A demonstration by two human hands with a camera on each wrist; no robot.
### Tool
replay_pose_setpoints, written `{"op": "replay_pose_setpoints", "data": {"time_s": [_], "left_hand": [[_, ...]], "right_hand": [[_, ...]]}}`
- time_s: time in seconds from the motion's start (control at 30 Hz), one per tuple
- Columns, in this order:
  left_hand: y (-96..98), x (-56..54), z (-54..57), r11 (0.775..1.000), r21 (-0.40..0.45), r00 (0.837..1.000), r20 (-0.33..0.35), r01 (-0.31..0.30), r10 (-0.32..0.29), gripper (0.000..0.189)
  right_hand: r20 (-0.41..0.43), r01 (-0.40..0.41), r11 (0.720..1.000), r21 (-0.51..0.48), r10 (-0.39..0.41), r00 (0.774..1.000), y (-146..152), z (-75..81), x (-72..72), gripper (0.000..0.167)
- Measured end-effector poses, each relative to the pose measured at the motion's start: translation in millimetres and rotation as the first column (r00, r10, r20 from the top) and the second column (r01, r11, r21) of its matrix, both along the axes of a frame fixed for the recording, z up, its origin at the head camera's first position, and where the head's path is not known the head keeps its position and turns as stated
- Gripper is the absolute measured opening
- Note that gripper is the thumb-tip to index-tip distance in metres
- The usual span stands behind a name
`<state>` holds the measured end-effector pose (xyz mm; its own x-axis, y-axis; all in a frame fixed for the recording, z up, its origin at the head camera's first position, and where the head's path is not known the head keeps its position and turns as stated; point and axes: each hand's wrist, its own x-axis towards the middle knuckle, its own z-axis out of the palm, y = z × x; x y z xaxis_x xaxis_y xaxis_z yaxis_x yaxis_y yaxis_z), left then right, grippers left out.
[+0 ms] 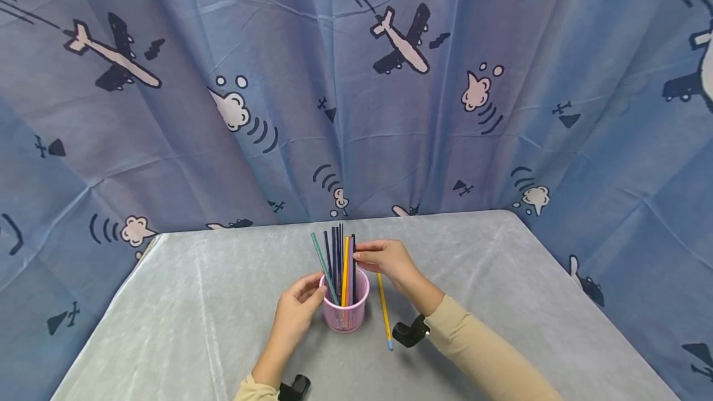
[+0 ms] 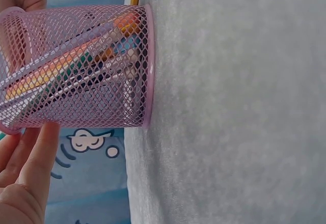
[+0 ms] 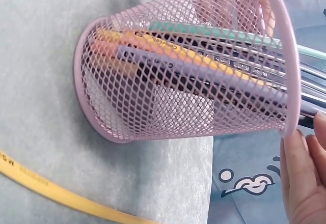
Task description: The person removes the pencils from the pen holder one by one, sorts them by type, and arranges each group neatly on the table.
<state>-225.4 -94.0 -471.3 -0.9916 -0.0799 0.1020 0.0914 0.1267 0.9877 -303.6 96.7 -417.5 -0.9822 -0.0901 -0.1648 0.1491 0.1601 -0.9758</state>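
Counter (image 1: 184, 314) in pale grey spreads out before a blue curtain (image 1: 289, 110) printed with planes. On the left, beyond a beige cuff (image 1: 256, 390), the person's left hand (image 1: 296, 308) rests its fingertips against a pink mesh cup (image 1: 358, 313), the grip spread along its side. That cup stands upright on the counter. Inside it, a teal pencil (image 1: 323, 265) leans out leftward; next come several dark pencils (image 1: 334, 255), then a yellow pencil (image 1: 346, 258), a purple pencil (image 1: 350, 265) and, rightmost, a black pencil (image 1: 353, 277). The right hand's (image 1: 390, 262) grip pinches that black pencil above the rim. Just right of the cup lies a loose yellow pencil (image 1: 384, 311), its blue end toward the person; farther right, a black wrist camera (image 1: 411, 332).
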Motion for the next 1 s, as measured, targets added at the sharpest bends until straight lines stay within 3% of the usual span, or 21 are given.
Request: {"op": "replay_pose_setpoints", "data": {"time_s": [1.0], "left_hand": [[-0.6, 1.6, 0.3, 1.0, -0.011, 1.0, -0.005, 0.003, -0.004, 0.038]], "right_hand": [[-0.036, 0.038, 0.999, -0.004, -0.038, 0.999, -4.8, 7.1, 2.4, 0.019]]}}
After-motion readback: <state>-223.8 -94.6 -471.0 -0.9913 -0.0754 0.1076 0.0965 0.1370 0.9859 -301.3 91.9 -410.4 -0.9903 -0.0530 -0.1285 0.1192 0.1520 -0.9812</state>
